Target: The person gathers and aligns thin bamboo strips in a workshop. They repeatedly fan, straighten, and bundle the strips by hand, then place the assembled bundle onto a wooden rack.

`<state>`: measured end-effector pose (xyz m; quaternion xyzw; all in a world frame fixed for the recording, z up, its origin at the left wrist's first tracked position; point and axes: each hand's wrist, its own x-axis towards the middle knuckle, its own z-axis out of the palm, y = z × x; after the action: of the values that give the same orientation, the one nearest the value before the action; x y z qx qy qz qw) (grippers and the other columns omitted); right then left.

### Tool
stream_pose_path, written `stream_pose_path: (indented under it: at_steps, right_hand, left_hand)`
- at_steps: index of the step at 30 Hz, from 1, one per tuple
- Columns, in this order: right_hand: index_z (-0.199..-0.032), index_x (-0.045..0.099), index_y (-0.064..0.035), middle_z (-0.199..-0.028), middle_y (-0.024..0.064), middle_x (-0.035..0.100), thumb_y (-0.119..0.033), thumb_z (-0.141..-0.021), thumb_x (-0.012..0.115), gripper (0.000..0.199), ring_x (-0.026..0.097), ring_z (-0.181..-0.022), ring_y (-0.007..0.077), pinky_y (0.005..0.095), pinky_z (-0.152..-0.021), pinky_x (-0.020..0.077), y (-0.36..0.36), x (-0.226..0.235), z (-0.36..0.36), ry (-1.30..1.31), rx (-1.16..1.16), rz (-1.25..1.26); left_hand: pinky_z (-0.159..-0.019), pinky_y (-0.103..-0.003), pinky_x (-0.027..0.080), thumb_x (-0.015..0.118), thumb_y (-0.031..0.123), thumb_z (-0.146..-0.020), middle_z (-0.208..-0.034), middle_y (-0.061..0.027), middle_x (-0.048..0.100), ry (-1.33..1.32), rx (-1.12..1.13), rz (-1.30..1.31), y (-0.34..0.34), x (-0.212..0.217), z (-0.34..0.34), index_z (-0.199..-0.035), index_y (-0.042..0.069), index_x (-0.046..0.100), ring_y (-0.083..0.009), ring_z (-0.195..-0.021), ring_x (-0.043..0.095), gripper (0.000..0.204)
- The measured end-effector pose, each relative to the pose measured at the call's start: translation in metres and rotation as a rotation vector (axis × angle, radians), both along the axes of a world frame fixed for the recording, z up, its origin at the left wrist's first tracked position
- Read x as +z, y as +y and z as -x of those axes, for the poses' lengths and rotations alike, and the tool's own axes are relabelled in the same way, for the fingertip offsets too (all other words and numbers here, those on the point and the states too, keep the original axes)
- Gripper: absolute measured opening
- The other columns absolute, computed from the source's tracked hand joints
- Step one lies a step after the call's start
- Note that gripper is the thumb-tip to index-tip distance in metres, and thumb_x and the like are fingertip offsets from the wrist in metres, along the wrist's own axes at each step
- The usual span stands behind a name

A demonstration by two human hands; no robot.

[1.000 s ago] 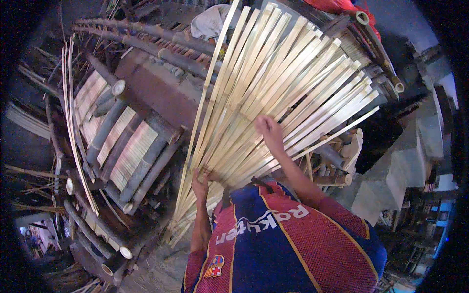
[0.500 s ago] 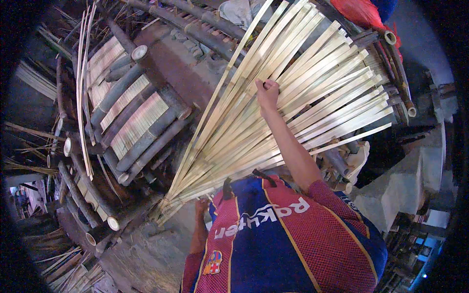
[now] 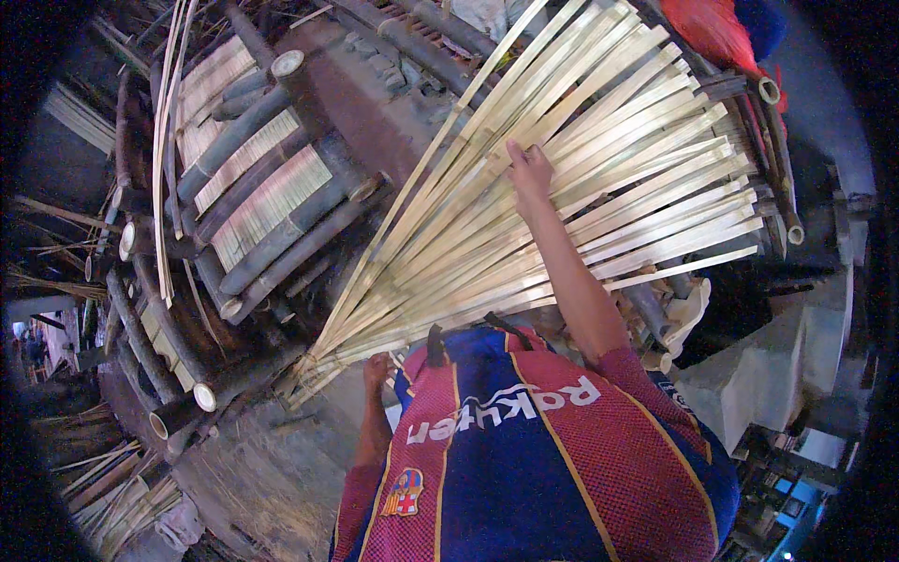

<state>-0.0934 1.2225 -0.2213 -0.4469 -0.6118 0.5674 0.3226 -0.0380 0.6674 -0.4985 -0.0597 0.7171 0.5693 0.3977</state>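
A wide fan of pale split bamboo strips (image 3: pixel 449 234) spreads across the middle, its strips bunched together at the lower left and spread apart at the upper right. Over the upper middle of the fan, my right hand (image 3: pixel 531 175) is closed with its fingers curled down among the strips; it seems to pinch one bamboo strip. My left hand (image 3: pixel 376 368) is low beside the fan's near edge, close to my shirt. Its fingers are small and partly hidden, so what they hold does not show.
A dark bamboo bench frame (image 3: pixel 272 206) with slatted panels stands at left, long thin strips (image 3: pixel 167 150) upright beside it. Bamboo poles (image 3: pixel 403 47) lie across the back. A red bag (image 3: pixel 712 33) is at upper right. Loose strips (image 3: pixel 117 501) are piled at lower left.
The view has shifted slightly. My right hand has moved a little rightward over the strips, its fingers still curled. More of my left hand shows beside the fan's near edge.
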Motion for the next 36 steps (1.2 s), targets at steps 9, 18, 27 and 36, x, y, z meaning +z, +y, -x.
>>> stream_pose_path:
  at_steps: [9,18,27,36]
  right_hand:
    - [-0.111,0.060,-0.0046,-0.101,0.0059,0.064,-0.031,-0.097,0.065,0.030,0.063,-0.088,0.0135,0.0302,-0.076,0.0547,-0.039,0.018,-0.073,0.176,-0.061,0.148]
    - [-0.109,0.062,0.0026,-0.094,0.0096,0.069,-0.024,-0.099,0.061,0.029,0.069,-0.084,0.0151,0.0279,-0.073,0.0569,-0.015,0.031,-0.054,-0.125,0.040,-0.402]
    - [-0.112,0.060,0.0082,-0.099,0.0162,0.070,-0.015,-0.100,0.054,0.027,0.073,-0.068,0.0233,0.0298,-0.055,0.0595,0.038,0.033,0.001,-0.325,0.100,-0.469]
    - [-0.117,0.060,-0.0026,-0.110,0.0088,0.064,-0.014,-0.100,0.053,0.022,0.070,-0.088,0.0184,0.0288,-0.068,0.0592,0.012,0.072,-0.009,-0.013,0.187,0.035]
  left_hand:
    - [-0.051,-0.031,0.053,0.064,0.033,-0.094,-0.081,-0.0080,0.072,-0.010,-0.215,0.379,-0.012,-0.045,-0.004,-0.100,0.001,0.070,-0.0176,-0.067,0.070,0.033]
    - [-0.048,-0.030,0.051,0.067,0.034,-0.093,-0.083,-0.0073,0.073,0.002,-0.139,0.081,-0.022,-0.006,-0.003,-0.101,0.006,0.070,-0.0167,-0.066,0.069,0.030]
    - [-0.051,-0.029,0.051,0.066,0.035,-0.094,-0.091,-0.0100,0.072,-0.153,0.020,0.126,-0.011,0.000,0.004,-0.112,0.005,0.066,-0.0200,-0.068,0.070,0.036]
    - [-0.059,-0.028,0.052,0.064,0.034,-0.095,-0.092,-0.0073,0.071,-0.073,-0.036,0.101,0.021,0.044,0.017,-0.109,0.004,0.069,-0.0154,-0.073,0.065,0.034]
